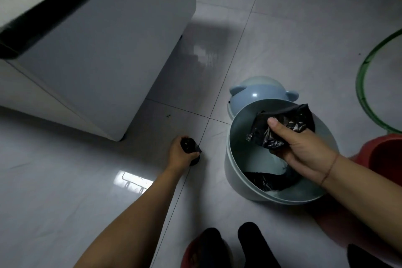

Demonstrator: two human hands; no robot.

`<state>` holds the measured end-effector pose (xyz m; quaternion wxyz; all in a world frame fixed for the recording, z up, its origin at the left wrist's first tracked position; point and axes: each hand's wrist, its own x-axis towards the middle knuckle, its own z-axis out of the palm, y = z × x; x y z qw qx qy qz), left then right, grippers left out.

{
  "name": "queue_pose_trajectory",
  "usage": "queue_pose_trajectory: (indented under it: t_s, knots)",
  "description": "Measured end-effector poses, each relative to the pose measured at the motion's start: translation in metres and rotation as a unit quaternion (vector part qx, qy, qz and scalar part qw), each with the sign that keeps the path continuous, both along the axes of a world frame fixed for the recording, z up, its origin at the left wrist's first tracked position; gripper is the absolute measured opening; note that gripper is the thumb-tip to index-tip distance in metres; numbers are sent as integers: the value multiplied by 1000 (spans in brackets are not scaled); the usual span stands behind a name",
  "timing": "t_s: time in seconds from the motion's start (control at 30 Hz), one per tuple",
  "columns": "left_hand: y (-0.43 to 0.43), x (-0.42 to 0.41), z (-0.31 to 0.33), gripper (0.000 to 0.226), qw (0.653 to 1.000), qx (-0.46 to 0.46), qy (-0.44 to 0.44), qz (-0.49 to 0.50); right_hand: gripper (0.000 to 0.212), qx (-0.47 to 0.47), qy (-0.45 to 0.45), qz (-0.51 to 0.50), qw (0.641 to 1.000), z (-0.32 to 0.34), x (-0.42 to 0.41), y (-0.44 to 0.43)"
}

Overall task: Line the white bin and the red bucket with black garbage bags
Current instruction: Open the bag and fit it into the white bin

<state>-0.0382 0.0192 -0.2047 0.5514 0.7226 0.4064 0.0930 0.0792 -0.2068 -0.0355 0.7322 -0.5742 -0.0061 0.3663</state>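
Note:
The round white bin [233,148] stands on the floor at centre right, its mouth facing me. My right hand [302,146] hovers over that mouth, shut on a crumpled black garbage bag [282,124]; more black plastic [269,180] lies at the bin's bottom. To the left, my left hand [180,152] rests on the floor tiles, shut on a small roll of black bags [192,148]. The red bucket [382,154] shows partly at the right edge, behind my right forearm.
A pale blue domed lid [254,93] with ear-like bumps lies just behind the bin. A large white appliance [97,50] fills the upper left. A green hoop [365,85] lies at the right. My feet in dark socks [250,243] and red slippers are at the bottom.

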Motion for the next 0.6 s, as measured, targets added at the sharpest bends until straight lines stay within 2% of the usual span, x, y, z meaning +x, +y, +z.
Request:
queue_pose_trajectory:
  t_s: [0.1,0.23,0.37,0.47,0.6]
  knots:
    - [-3,-3,-2,66,1000,6,9,-20,54,1,1,2,1000,5,-2,0]
    - [-5,-4,13,89,998,36,35,-42,51,14,-2,-4,1000,23,-3,-1]
    - [-6,-5,48,104,994,72,56,-67,23,47,-25,14,998,63,-2,-7]
    - [-20,1,91,105,992,69,11,-109,24,36,-74,26,996,104,-6,-13]
    - [-52,15,165,100,977,37,-74,-197,17,28,-107,-25,994,168,-13,-22]
